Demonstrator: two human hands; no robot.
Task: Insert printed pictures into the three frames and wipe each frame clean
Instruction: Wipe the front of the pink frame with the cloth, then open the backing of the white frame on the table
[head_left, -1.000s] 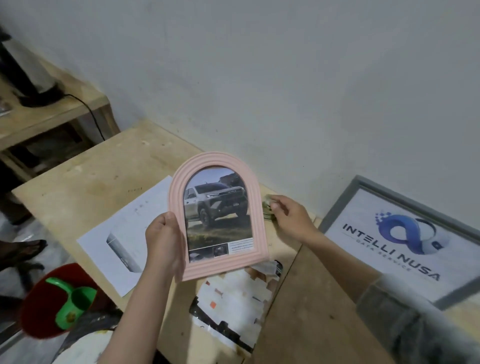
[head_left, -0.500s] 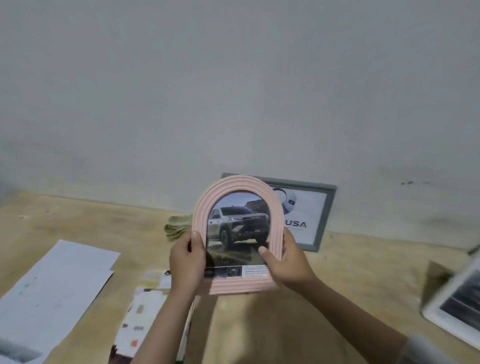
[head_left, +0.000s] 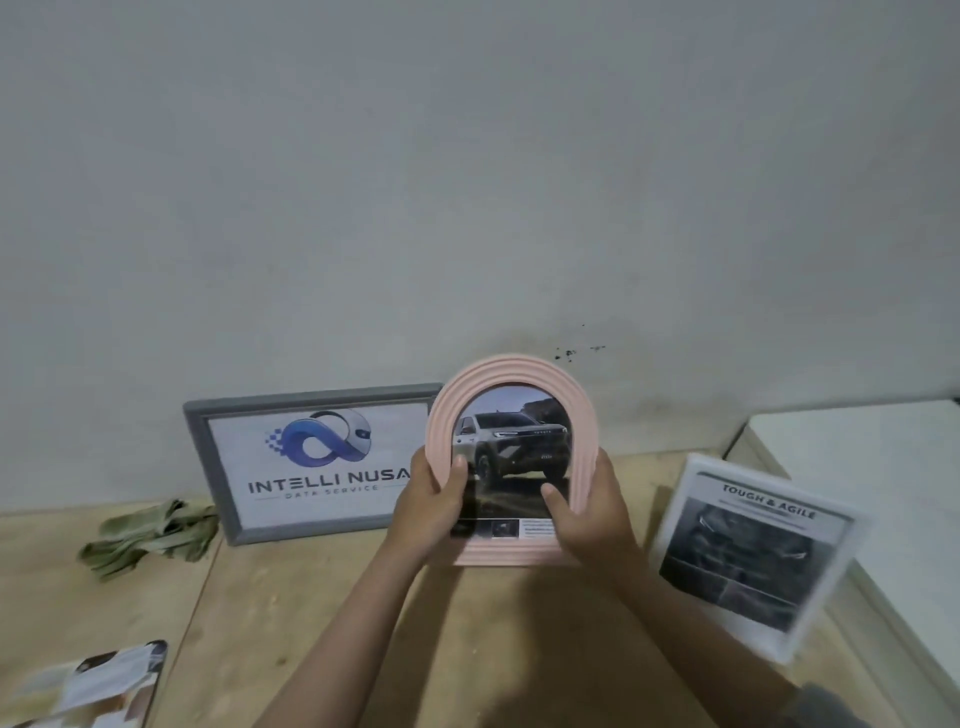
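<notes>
Pink arched frame (head_left: 511, 374), fitted with a printed picture of a car (head_left: 511, 447), is held upright above the wooden table (head_left: 322, 597), in front of the wall. Left hand (head_left: 428, 506) grips its left edge, thumb on the front; right hand (head_left: 589, 512) grips the right edge likewise. Grey frame (head_left: 311, 402) leans against the wall just left, partly overlapped. White frame (head_left: 753, 551) stands right, apparently tilted; blurred. Green cloth (head_left: 150, 535) lies far left.
</notes>
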